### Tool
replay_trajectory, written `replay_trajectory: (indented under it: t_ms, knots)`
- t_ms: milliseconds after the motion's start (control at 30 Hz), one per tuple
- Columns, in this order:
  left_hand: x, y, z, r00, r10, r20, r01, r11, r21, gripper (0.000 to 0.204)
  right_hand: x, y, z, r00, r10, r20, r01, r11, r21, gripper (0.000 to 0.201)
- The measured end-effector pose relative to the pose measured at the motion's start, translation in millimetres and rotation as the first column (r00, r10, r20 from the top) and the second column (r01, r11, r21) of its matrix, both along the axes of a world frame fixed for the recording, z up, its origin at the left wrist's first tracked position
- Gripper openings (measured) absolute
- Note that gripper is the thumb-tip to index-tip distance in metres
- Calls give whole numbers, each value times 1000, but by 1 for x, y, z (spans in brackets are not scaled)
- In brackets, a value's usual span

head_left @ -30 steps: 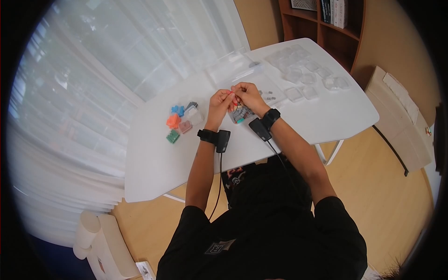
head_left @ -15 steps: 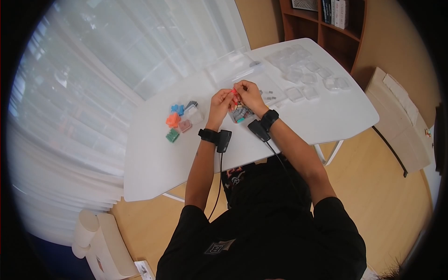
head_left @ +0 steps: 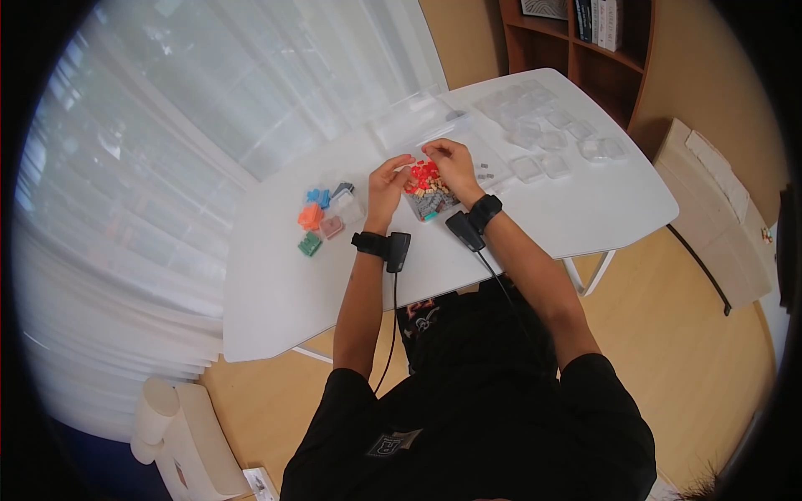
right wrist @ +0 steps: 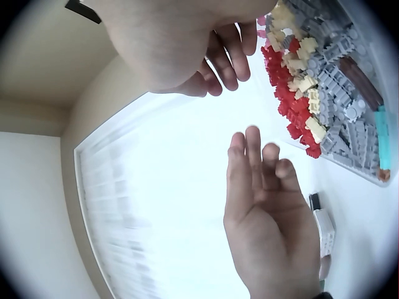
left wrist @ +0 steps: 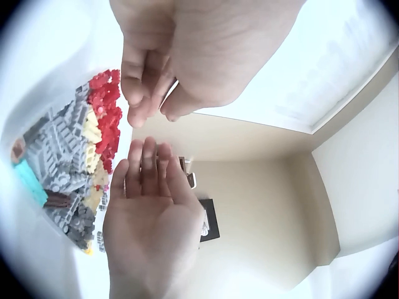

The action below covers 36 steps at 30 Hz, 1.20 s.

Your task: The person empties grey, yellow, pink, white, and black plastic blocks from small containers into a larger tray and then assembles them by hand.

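Toy building bricks fill a clear plastic box [right wrist: 360, 177] between the hands. Red bricks [right wrist: 288, 93] lie along one side, cream bricks [right wrist: 310, 84] beside them, then a large heap of grey bricks [left wrist: 56, 149]. A turquoise piece [left wrist: 30, 184] and a brown one [right wrist: 361, 81] sit near the other end. My left hand [head_left: 386, 188] hovers at the box's left side, fingers loosely bent and holding nothing. Above the right side is my right hand [head_left: 454, 171], its fingers relaxed and slightly curved. Both palms face each other with a gap between the fingertips.
On the left of the white table [head_left: 276, 284] lie blue [head_left: 318, 198], orange [head_left: 310, 218], dark red [head_left: 332, 227] and green [head_left: 309, 244] groups of bricks. Several small clear containers [head_left: 553, 140] stand at the back right. A few grey bricks [head_left: 485, 176] lie right of the hands.
Earlier, both hands met over the box with something red at their fingertips. Now the hands have parted slightly, and a patch of red bricks shows in the box between them.
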<state>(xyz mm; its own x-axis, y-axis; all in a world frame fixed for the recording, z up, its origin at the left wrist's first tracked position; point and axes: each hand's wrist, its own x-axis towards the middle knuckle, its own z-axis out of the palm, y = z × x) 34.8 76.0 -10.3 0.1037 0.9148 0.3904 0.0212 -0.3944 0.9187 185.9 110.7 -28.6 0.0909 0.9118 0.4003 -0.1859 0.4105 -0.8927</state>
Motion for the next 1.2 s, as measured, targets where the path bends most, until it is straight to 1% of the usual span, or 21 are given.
replay_trajectory:
  t_ms: [33, 67, 100, 133, 200, 333, 400, 500, 633, 700, 733, 767, 833, 867, 900, 967, 1000, 1067, 1100, 1167, 1200]
  knots:
    - [-3, 0, 3, 1000, 0, -1, 0, 1000, 1, 22, 0, -1, 1, 998, -36, -41, 37, 999, 20, 15]
    - [-8, 1, 4, 998, 66, -2, -66, 998, 2, 19, 1, -2, 3, 998, -36, -43, 37, 999, 21, 15]
    - [-13, 2, 5, 991, 132, -3, -132, 991, 3, 17, 3, -3, 5, 997, -75, -3, 75, 997, 6, 16]
    - [-19, 3, 6, 991, 130, -6, -130, 991, 5, 17, 4, -4, 7, 993, -114, 37, 115, 993, -8, 17]
    - [-28, 3, 9, 954, 301, 14, -301, 954, 2, 15, 4, -4, 6, 990, -136, 34, 136, 991, -4, 21]
    - [-36, -1, 18, 925, 380, 30, -379, 925, -38, 19, 6, -4, 7, 990, -134, 53, 135, 990, -31, 31]
    - [-39, -1, 18, 888, 459, -40, -460, 888, -13, 20, 6, -6, 8, 988, -149, 46, 150, 989, -16, 33]
    - [-42, 4, 10, 893, 433, -118, -429, 901, 64, 17, 4, -6, 8, 983, -175, 57, 174, 985, 16, 36]
    - [-54, 3, 10, 917, 387, -98, -373, 918, 137, 15, 3, -7, 5, 972, -225, 66, 220, 972, 77, 39]
    - [-79, -1, 9, 816, 471, -334, -403, 879, 255, 18, 4, -8, 8, 970, -232, 73, 227, 971, 74, 40]
    - [-94, -6, 11, 730, 479, -489, -416, 878, 238, 24, 3, -10, 9, 971, -226, 84, 220, 973, 69, 41]
    - [-105, -14, 13, 726, 479, -494, -419, 877, 235, 24, 3, -12, 8, 972, -221, 81, 217, 974, 62, 41]
    - [-121, -30, 17, 511, 476, -716, -340, 876, 341, 32, 1, -10, 9, 971, -223, 87, 218, 974, 57, 42]
    - [-109, -48, 34, 481, 393, -784, -464, 872, 153, 44, -1, -9, 8, 973, -215, 82, 211, 976, 56, 42]
    - [-116, -49, 29, 475, 397, -785, -469, 869, 155, 44, -2, -9, 7, 974, -214, 75, 210, 976, 59, 42]
    - [-129, -44, 16, 407, 399, -822, -328, 903, 276, 48, -2, -10, 8, 974, -217, 71, 213, 975, 63, 42]
    - [-131, -42, 13, 410, 398, -821, -326, 904, 276, 48, -1, -12, 9, 974, -211, 81, 207, 977, 51, 41]
    - [-131, -40, 11, 494, 390, -777, -365, 904, 221, 51, 0, -13, 10, 973, -211, 93, 208, 977, 42, 41]
    - [-128, -39, 12, 496, 389, -776, -363, 905, 222, 51, 0, -13, 9, 975, -206, 83, 204, 978, 39, 40]
    - [-120, -40, 16, 550, 420, -722, -290, 907, 306, 54, -1, -11, 7, 976, -205, 72, 202, 979, 39, 39]
    - [-109, -41, 23, 551, 419, -721, -288, 907, 307, 54, 0, -9, 6, 989, -127, 76, 126, 992, 27, 36]
